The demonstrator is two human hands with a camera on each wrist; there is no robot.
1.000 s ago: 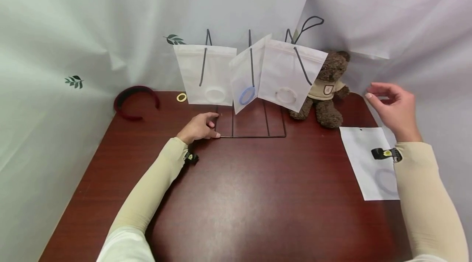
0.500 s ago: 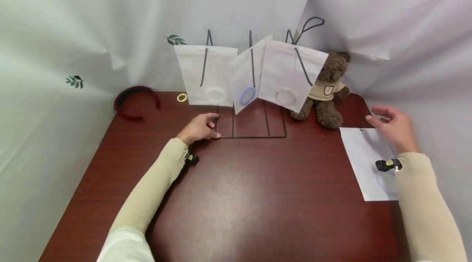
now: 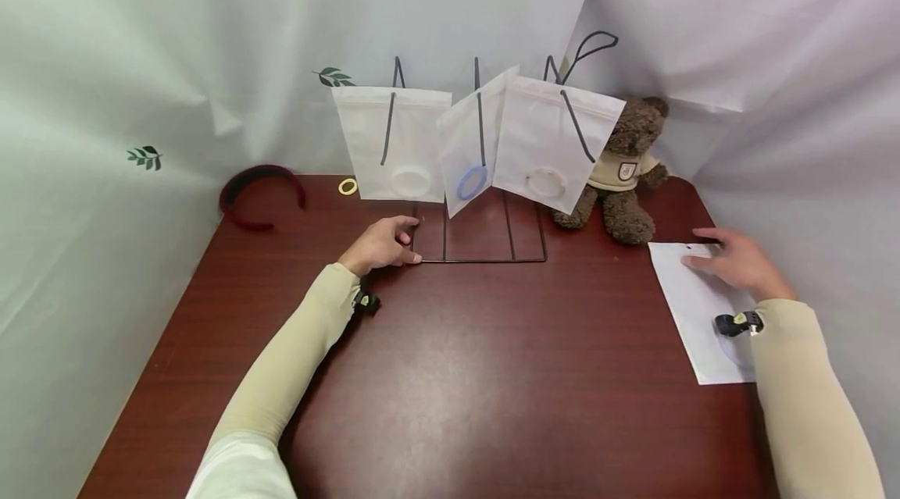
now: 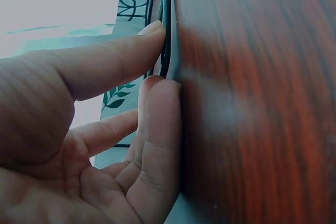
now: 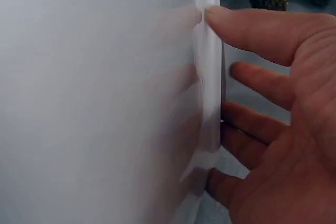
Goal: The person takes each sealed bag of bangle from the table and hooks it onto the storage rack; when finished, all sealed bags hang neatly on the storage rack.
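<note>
My left hand (image 3: 380, 241) pinches the front left corner of a black wire display rack (image 3: 485, 261); in the left wrist view the thumb (image 4: 152, 28) presses on the wire. Three white pouches hang from the rack's hooks: a left pouch (image 3: 394, 124), a middle one (image 3: 457, 132) turned at an angle with a blue ring showing, and a right pouch (image 3: 544, 132). At the table's right side lies another white pouch (image 3: 685, 311). My right hand (image 3: 741, 261) reaches over its top end, fingers spread, thumb (image 5: 226, 19) right at its edge.
A dark red headband (image 3: 263, 171) and a small yellow ring (image 3: 348, 187) lie at the back left. A brown teddy bear (image 3: 626, 210) sits behind the right pouch. White curtains (image 3: 246, 54) surround the dark red-brown table (image 3: 478, 374).
My right hand has come down from above the right side of the table to the lying pouch's top edge. The left hand stays at the rack's corner.
</note>
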